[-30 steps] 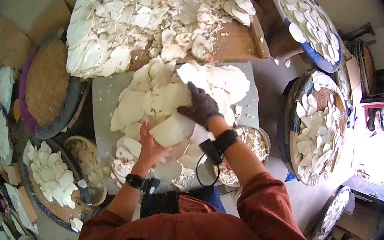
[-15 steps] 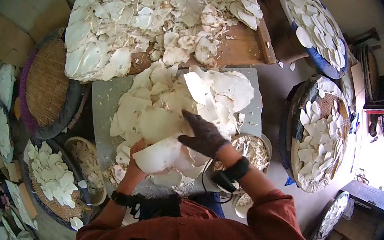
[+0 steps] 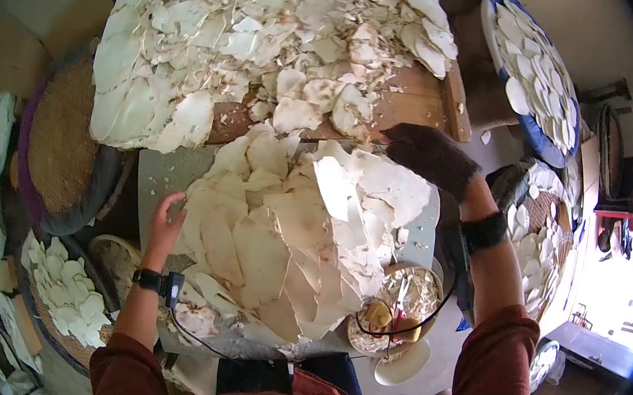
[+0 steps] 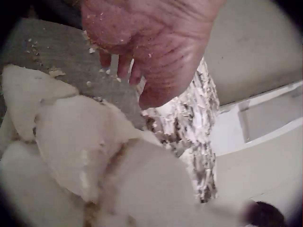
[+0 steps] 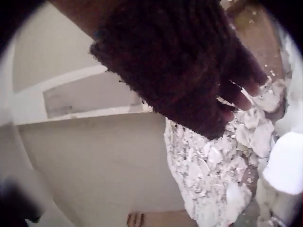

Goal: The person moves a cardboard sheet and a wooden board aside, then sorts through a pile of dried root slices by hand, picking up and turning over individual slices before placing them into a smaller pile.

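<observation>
The left hand, fingers loosely apart, hovers at the left side of the pale slices heaped on the grey table. The right hand, in a dark fingerless glove, hangs relaxed by the near edge of the wooden board. Red-handled scissors lie in the bowl at right.
</observation>
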{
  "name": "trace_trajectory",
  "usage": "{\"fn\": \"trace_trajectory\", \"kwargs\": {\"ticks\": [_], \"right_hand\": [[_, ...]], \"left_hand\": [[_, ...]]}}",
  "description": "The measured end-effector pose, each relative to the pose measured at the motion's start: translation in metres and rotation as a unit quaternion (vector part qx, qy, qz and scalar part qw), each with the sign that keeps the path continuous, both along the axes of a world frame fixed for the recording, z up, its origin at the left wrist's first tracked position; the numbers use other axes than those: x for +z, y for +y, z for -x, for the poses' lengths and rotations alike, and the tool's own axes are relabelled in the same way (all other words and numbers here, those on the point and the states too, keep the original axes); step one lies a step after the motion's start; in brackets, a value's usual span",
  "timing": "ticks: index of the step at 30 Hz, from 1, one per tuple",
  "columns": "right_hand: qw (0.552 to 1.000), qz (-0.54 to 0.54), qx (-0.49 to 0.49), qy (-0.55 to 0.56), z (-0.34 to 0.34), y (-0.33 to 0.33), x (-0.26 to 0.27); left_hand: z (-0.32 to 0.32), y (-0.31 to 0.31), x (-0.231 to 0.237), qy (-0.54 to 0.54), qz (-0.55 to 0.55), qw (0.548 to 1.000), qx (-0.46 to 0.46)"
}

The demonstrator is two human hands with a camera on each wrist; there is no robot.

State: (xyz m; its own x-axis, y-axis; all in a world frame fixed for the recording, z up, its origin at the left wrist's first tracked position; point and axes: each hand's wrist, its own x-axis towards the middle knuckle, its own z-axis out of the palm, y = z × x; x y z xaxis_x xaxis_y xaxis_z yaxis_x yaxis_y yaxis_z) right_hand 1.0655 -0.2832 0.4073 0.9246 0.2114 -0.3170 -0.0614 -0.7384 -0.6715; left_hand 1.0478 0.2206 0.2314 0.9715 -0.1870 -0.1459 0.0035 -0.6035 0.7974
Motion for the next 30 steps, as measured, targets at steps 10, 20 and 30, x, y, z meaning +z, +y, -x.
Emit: {"fn": "trace_trajectory", "kwargs": {"ticks": [10, 20, 30], "right_hand": [[0.904, 0.262, 0.294, -0.165, -0.136, 0.094, -0.148], [0.651, 0.496, 0.427, -0.385, -0.192, 0.111, -0.261], [0.814, 0.342, 0.259, -0.391, -0.207, -0.031, -0.202]], "left_hand": [[-0.049, 0.027, -0.115, -0.166, -0.308, 0.936, 0.037], [-0.052, 0.019, -0.112, -0.16, -0.32, 0.934, 0.016], [-0.055, 0.024, -0.119, -0.163, -0.357, 0.92, 0.003]]}}
